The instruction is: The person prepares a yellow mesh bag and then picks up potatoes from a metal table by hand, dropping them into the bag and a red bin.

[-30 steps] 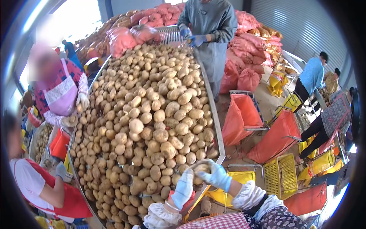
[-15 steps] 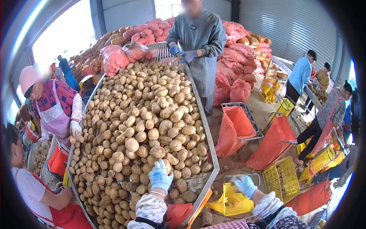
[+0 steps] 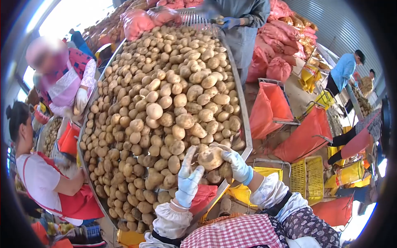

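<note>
A large brown potato (image 3: 210,158) is held up near the close end of the sorting table, over its metal rim (image 3: 247,146). My right hand (image 3: 239,166), in a pale blue and white glove, grips it from the right, fingers along its upper edge. On the other side, my left hand (image 3: 188,184) is gloved too and open, its fingers stretched upward and thumb apart beside the potato's left edge. A wide heap of potatoes (image 3: 140,124) fills the slatted table beyond both hands. Below the held potato, a red bag (image 3: 203,197) hangs at the table's end.
At the far end, a person in blue gloves (image 3: 231,22) stands by the rim. Two people (image 3: 41,182) work along the left side. To the right are red sacks on frames (image 3: 271,107), a yellow crate (image 3: 307,177) and yellow bags (image 3: 242,193). Stacked pink sacks (image 3: 277,39) rise behind.
My left hand has come up off the heap. The right hand has swung in from the right side and now holds a potato beside the left. The view has tilted downward.
</note>
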{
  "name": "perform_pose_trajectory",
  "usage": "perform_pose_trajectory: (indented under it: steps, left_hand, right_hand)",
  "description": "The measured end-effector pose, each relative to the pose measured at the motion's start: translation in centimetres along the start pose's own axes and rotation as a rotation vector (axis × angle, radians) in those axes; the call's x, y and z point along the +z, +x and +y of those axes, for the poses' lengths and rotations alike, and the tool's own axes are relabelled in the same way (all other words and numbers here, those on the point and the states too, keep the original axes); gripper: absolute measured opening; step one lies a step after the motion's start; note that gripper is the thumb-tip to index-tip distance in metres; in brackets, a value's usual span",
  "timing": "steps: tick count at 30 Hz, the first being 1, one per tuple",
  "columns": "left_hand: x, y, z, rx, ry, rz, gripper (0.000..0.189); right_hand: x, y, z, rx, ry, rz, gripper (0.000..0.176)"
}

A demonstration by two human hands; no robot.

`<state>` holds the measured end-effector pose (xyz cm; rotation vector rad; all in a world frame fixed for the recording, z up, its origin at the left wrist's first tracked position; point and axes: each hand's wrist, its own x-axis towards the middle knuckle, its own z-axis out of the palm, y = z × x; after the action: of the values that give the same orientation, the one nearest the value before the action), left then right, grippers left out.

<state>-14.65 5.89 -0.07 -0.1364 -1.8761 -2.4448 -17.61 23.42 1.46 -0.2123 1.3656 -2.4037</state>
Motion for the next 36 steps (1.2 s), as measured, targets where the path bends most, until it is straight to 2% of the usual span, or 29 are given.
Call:
perform_pose_trajectory:
  steps: [1,2,4,5,7,8,10,11,12,14,15,17,18,19,20,22,23,24,26,27,28,29,30,31,32,33,34,36]
  left_hand:
    - [-0.5,0.2,-0.3,0.049,0.041,-0.094,0.073]
    - [0.9,-0.2,2.3,-0.043,-0.059,-0.138,0.072]
    - [1.3,0.2,1.6,0.370,0.646,-0.037,0.064]
    - [1.4,0.5,1.6,0.365,0.645,-0.041,0.064]
    - [1.8,1.1,1.7,0.544,0.710,-0.015,0.045]
    - [1.7,1.0,0.9,0.544,0.706,-0.018,0.045]
    - [1.5,0.7,-1.3,0.113,0.259,0.074,0.032]
    - [2.8,0.8,1.5,0.119,0.060,0.121,0.032]
    - [2.9,0.9,1.5,0.117,0.060,0.117,0.032]
    - [2.9,1.0,1.4,-0.162,-0.369,0.097,0.032]
    - [3.1,1.3,2.6,-0.263,-0.422,0.099,0.031]
    - [2.8,1.6,1.7,-0.306,-0.522,0.136,0.032]
    - [2.9,1.8,1.7,-0.341,-0.622,0.175,0.034]
    - [3.5,1.2,1.8,-0.431,-0.556,0.242,0.034]
    - [2.8,0.8,1.0,-0.433,-0.553,0.238,0.034]
    - [0.9,-0.6,-1.5,-0.379,0.212,0.040,0.037]
    - [1.7,-0.6,0.8,-0.346,0.238,0.113,0.041]
    - [-0.7,-0.2,-0.7,-0.280,0.546,0.124,0.035]
    - [-4.2,1.4,-1.8,-0.051,0.665,0.209,0.021]
    - [-6.5,2.6,-2.6,0.086,0.873,0.228,0.025]
    - [-8.1,3.7,-2.9,0.226,1.079,0.245,0.037]
    - [-8.3,4.6,-2.5,0.225,1.080,0.245,0.037]
    - [-8.3,5.9,-1.9,0.159,1.210,0.210,0.048]
    - [-8.1,7.3,-1.4,0.095,1.338,0.174,0.061]
    - [-7.9,8.8,-2.3,0.206,1.342,0.128,0.073]
    - [-7.0,10.3,-2.5,0.243,1.469,0.091,0.074]
    - [-6.1,11.0,-3.0,0.278,1.595,0.045,0.076]
    - [-5.5,11.0,-5.5,0.311,1.465,0.085,0.073]
  right_hand:
    - [0.6,-0.4,-0.3,0.043,0.107,-0.022,0.053]
    - [0.8,-0.4,-0.2,0.049,0.107,-0.027,0.053]
    - [1.0,-0.9,0.3,0.015,-0.072,-0.069,0.054]
    - [1.3,-0.9,0.8,-0.060,-0.141,-0.045,0.055]
    - [1.8,-1.4,0.6,-0.075,-0.122,-0.027,0.056]
    - [2.0,-1.5,0.3,-0.094,-0.105,-0.018,0.056]
    - [2.2,-1.7,0.6,-0.133,-0.192,0.014,0.057]
    - [2.6,-2.0,0.8,-0.157,-0.210,0.038,0.057]
    - [2.8,-2.2,0.9,-0.184,-0.228,0.062,0.058]
    - [2.3,-2.5,0.7,-0.189,-0.252,0.080,0.061]
    - [1.9,-2.6,0.8,-0.249,-0.329,0.070,0.062]
    - [1.3,-3.2,0.7,-0.307,-0.405,0.065,0.063]
    - [1.2,-3.4,0.5,-0.223,-0.288,0.083,0.064]
    - [1.1,-3.7,0.3,-0.140,-0.170,0.100,0.065]
    - [0.8,-4.0,0.2,-0.059,-0.051,0.119,0.065]
    - [-1.7,-5.2,-0.8,-0.021,-0.024,0.125,0.065]
    - [-3.2,-6.3,-1.1,-0.001,0.003,0.197,0.062]
    - [-4.6,-7.6,-1.4,0.020,0.031,0.271,0.059]
    - [-7.0,-10.1,-2.2,-0.090,0.115,0.342,0.052]
    - [-9.3,-12.0,-2.6,0.025,0.175,0.299,0.048]
    - [-11.9,-13.8,-2.9,0.142,0.233,0.255,0.044]
    - [-13.5,-15.1,-2.8,0.310,-0.318,0.376,0.043]
    - [-15.1,-16.4,-2.6,0.464,-0.876,0.480,0.042]
    - [-18.2,-18.0,-0.9,0.458,-0.875,0.481,0.042]
    - [-22.2,-19.8,1.9,0.364,-0.959,0.504,0.039]
    - [-24.3,-20.6,3.2,0.273,-1.041,0.524,0.037]
    - [-23.5,-20.0,2.4,0.278,-1.041,0.528,0.037]
    - [-17.8,-16.3,-1.6,0.399,0.462,0.263,0.038]
